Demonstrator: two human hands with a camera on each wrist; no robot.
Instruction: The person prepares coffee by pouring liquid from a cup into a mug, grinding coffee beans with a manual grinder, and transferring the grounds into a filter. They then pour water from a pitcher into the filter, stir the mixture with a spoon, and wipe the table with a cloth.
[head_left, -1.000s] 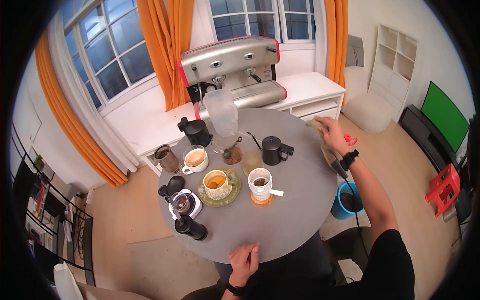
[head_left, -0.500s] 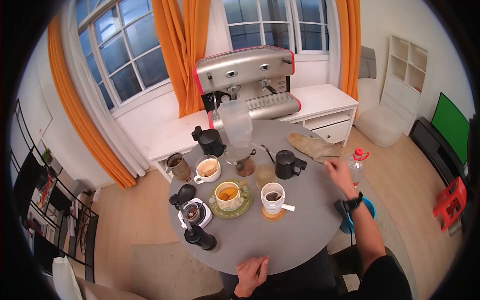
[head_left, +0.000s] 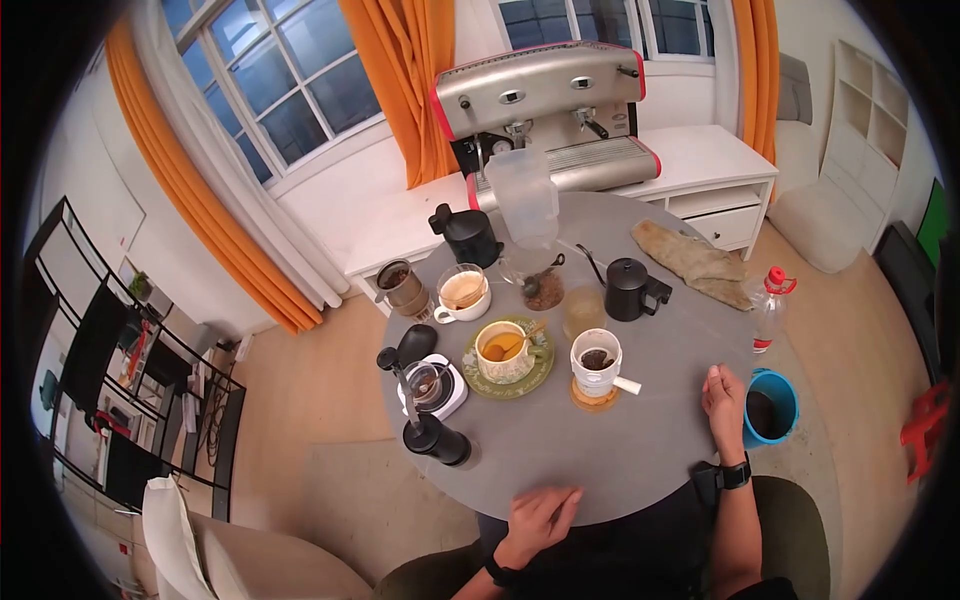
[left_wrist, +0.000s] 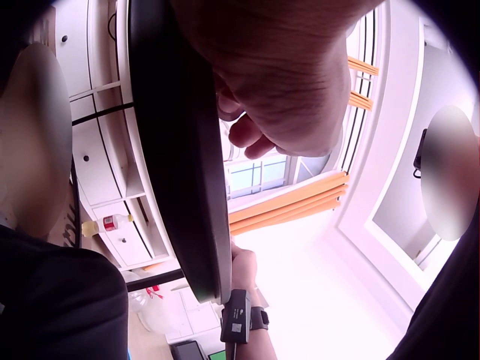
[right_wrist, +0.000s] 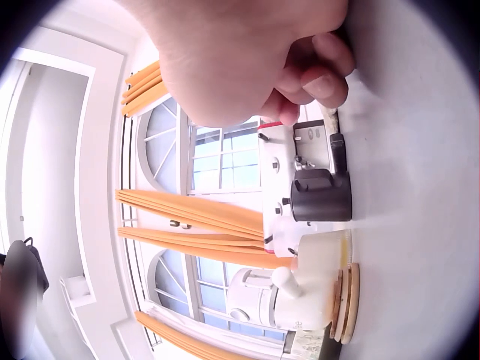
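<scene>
My left hand (head_left: 542,520) rests at the near edge of the round grey table (head_left: 650,440), fingers loosely bent and holding nothing. At the table's right edge lies my right hand (head_left: 724,405), also without anything in it, its fingers loosely curled in the right wrist view. Nearest to both is a white cup-shaped dripper (head_left: 598,362) with dark grounds inside, above a wooden coaster (head_left: 594,399). Behind it stand a black gooseneck kettle (head_left: 630,290) and a crumpled beige cloth (head_left: 695,262). Left of the dripper, a patterned cup (head_left: 505,352) of amber liquid sits on a green saucer (head_left: 483,377).
A black hand grinder (head_left: 437,440), a white scale (head_left: 447,388), a white coffee cup (head_left: 464,295) and a clear plastic pitcher (head_left: 524,200) crowd the table's left and back. An espresso machine (head_left: 550,110) stands behind. A blue bucket (head_left: 772,395) and a bottle (head_left: 770,315) are at the right.
My right hand has let go of the beige cloth, which now lies on the table's back right, and has drawn back to the right edge. The left hand stays at the near edge.
</scene>
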